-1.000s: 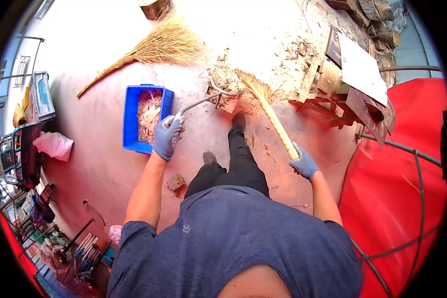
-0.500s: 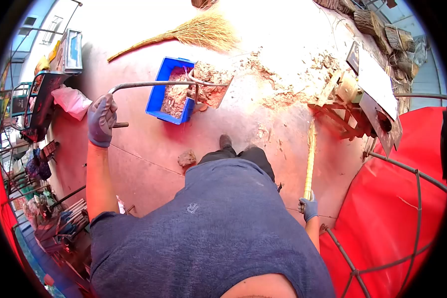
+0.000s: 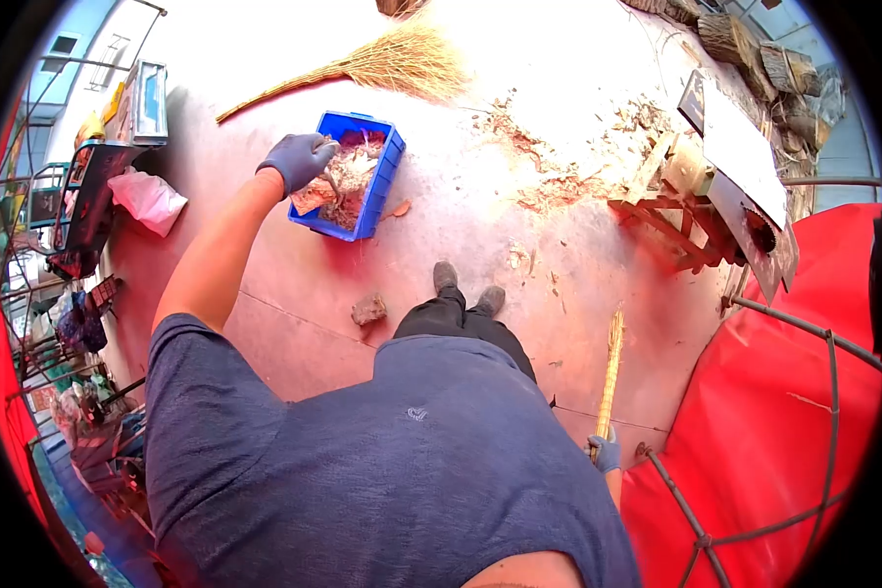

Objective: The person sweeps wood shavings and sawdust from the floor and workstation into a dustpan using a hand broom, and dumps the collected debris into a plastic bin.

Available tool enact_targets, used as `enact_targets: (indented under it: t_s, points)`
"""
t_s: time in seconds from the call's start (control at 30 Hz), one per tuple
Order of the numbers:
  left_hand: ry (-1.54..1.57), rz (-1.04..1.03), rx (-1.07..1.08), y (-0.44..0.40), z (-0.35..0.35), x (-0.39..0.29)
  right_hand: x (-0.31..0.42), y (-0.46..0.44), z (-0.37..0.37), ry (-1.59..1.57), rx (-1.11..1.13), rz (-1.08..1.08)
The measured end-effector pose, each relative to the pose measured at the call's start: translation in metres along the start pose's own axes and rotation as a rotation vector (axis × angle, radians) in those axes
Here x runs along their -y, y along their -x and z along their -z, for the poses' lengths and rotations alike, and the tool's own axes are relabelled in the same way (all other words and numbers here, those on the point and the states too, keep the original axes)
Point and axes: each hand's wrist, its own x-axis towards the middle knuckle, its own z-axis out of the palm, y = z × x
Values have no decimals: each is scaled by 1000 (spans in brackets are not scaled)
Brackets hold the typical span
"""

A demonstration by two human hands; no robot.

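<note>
My left hand (image 3: 300,162), in a grey-blue glove, is closed over the near left side of a blue plastic bin (image 3: 387,181). Its fingers hide whatever they grip. Wood chips and shavings (image 3: 348,186) fill part of the bin, and a reddish-brown piece (image 3: 313,197) lies just below the hand. At the lower right, my gloved right hand (image 3: 606,451) is wrapped round a narrow, yellow straw broom (image 3: 611,377), held with its frayed end pointing away from me.
A large twig broom (image 3: 402,64) lies beyond the bin. Shavings (image 3: 568,186) are scattered towards a saw bench (image 3: 691,211) with a toothed blade. A stone-like lump (image 3: 368,310) sits by my feet. Red sheeting (image 3: 755,421) and metal bars border the right; shelves stand left.
My left hand has moved forward and right to the bin. The bent metal rod and the shavings-laden pan beside the bin no longer show. My right hand and the straw broom have shifted slightly towards me.
</note>
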Motion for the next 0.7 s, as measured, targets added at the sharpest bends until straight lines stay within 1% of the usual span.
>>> enact_targets:
  t_s: [0.07, 0.13, 0.2, 0.23, 0.3, 0.33, 0.4, 0.43, 0.47, 0.53, 0.6, 0.63, 0.67, 0.7]
  points:
    - [-164, -86, 209, -5, -56, -9, 0, 19, 1, 44, -24, 18]
    - [-231, -175, 397, 10, -81, -35, -1, 30, -6, 63, -37, 58]
    - [-228, -309, 442, -1, -143, -22, -8, 44, -8, 47, -69, 71]
    - [-232, -314, 446, -6, -153, -32, -16, 42, -8, 42, -71, 67]
    - [-409, -210, 528, -8, -178, -62, -31, 41, -4, -2, -51, 129]
    - [-409, -210, 526, -10, -187, -71, -36, 44, -4, -2, -50, 131]
    - [-625, -375, 610, -14, -200, -90, -47, 45, -8, -24, -29, 121]
    - [-625, -375, 606, -16, -204, -101, -51, 47, -8, -3, -22, 97]
    - [-714, -476, 629, -16, -208, -111, -56, 49, -9, -1, -22, 98]
    - [-801, -573, 649, -15, -199, -136, -64, 52, -16, -9, -45, 77]
    - [-812, -492, 679, -10, -177, -157, -72, 48, -15, -23, -30, 50]
    - [-750, -432, 669, -15, -186, -153, -81, 40, -12, -53, 2, 18]
    - [-751, -430, 669, -27, -208, -142, -93, 31, -5, -83, 33, -15]
    - [-666, -328, 626, -41, -235, -130, -108, 17, 4, -82, 35, -15]
